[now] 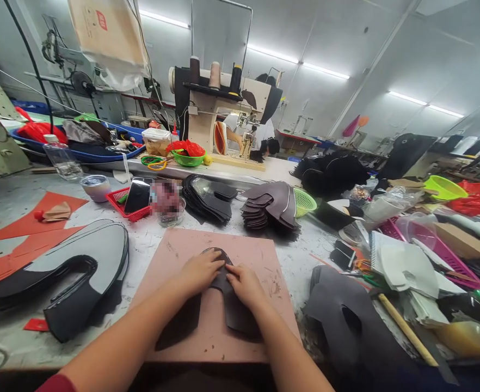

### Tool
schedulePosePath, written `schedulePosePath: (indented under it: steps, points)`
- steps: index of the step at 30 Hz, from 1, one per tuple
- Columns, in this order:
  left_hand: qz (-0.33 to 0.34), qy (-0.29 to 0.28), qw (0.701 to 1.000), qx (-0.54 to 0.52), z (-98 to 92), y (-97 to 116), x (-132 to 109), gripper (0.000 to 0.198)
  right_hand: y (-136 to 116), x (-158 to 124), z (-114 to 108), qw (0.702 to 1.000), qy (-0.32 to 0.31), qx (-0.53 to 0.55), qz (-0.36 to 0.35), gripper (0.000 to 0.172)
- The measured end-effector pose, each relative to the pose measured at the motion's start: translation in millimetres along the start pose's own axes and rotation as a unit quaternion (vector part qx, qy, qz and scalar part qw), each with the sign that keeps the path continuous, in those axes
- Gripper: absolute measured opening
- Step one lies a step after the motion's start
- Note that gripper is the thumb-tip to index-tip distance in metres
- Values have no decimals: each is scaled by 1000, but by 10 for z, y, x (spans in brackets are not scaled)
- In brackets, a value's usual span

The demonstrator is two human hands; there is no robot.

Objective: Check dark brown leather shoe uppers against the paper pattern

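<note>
A dark U-shaped shoe upper piece [240,314] lies on a pinkish board [174,247], its curved end away from me and its two legs toward me. My left hand [201,271] rests on the curved end, fingers stretched out flat over it. My right hand [246,286] is closed at the curve's right side, fingertips bent and pressed together on the piece's edge. The fingertips of both hands nearly meet. My left forearm hides part of the left leg of the piece.
Stacks of similar cut pieces lie left [109,256], behind the board [207,198], [270,204] and right [338,305]. A red basket [136,212] with a phone, a lidded cup [96,188] and a sewing machine [203,111] stand further back. A wooden stick [407,329] lies right.
</note>
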State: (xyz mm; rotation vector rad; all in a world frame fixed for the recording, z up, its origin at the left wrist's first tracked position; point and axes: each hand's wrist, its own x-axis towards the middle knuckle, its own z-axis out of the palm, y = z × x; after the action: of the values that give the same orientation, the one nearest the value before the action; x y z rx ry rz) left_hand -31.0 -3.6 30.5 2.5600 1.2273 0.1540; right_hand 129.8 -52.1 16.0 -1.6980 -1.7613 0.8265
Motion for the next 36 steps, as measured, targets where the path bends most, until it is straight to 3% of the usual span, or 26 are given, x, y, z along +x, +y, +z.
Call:
schedulePosePath:
  steps: [3,8,11,17,23,27,32,36]
  points:
    - [36,-8,999,24,106,77,112,38,58,-246,-57,998,15,55,33,34]
    - [19,-2,997,72,194,132,145,39,239,-834,-37,971,32,173,162,20]
    - [14,0,997,75,210,154,156,39,276,-1013,-31,965,64,187,174,18]
    - [13,8,996,91,245,195,166,41,242,-1044,-102,986,96,64,124,13]
    - [12,9,996,86,240,218,150,46,208,-1016,-101,991,82,8,109,13]
    - [3,-22,996,88,220,252,132,72,140,-1051,-150,990,56,-90,89,16]
    - [-6,-71,994,80,213,300,123,109,62,-1162,-462,974,-50,-212,62,17]
    - [-6,-76,993,86,228,315,118,115,-69,-879,-571,983,10,-180,20,25]
